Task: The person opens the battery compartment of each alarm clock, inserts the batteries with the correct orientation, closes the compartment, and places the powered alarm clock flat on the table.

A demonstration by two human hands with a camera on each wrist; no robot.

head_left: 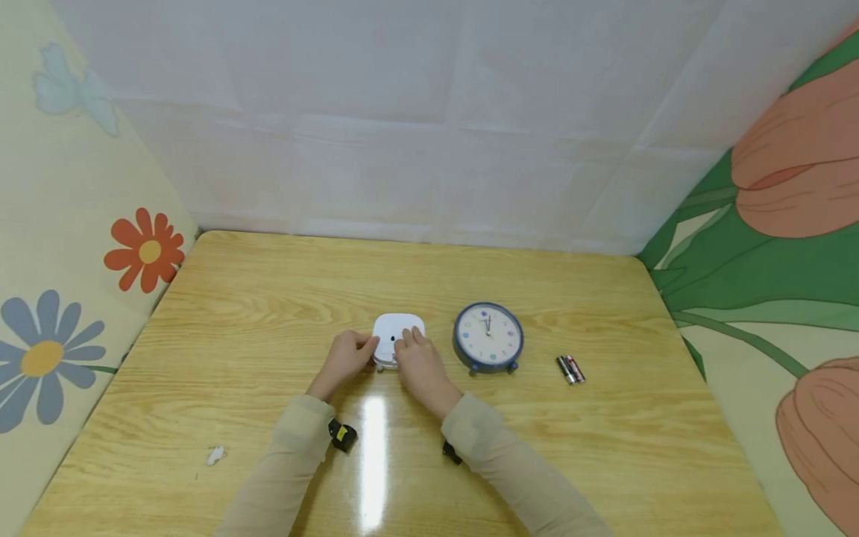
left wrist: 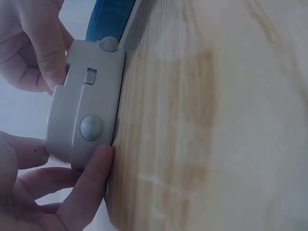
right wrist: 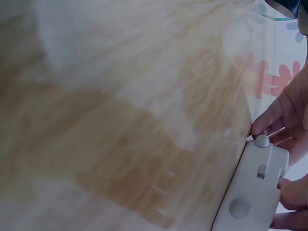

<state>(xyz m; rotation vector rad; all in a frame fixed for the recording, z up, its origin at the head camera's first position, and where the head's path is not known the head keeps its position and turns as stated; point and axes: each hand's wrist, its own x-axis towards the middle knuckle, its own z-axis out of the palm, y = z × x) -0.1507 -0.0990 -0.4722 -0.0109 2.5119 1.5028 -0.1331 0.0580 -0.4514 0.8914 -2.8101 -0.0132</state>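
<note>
A small white alarm clock [head_left: 397, 325] with rounded corners lies flat on the table. Its side, showing two round feet and a small latch, faces the person in both wrist views. My left hand [head_left: 350, 356] grips one corner, thumb above and a finger low on the side near the table [left wrist: 98, 159]. On the opposite half, my right hand [head_left: 423, 365] bends its fingers over the top. One right-hand digit [left wrist: 50, 70] presses at a notch in the edge above the latch. The right hand covers part of the clock's upper surface.
A round blue clock [head_left: 488, 335] lies face up just right of the hands. Farther right, two batteries [head_left: 570, 370] lie side by side. A small white scrap [head_left: 215, 455] is at the front left. A white cloth [head_left: 416, 149] hangs behind the table [head_left: 282, 283].
</note>
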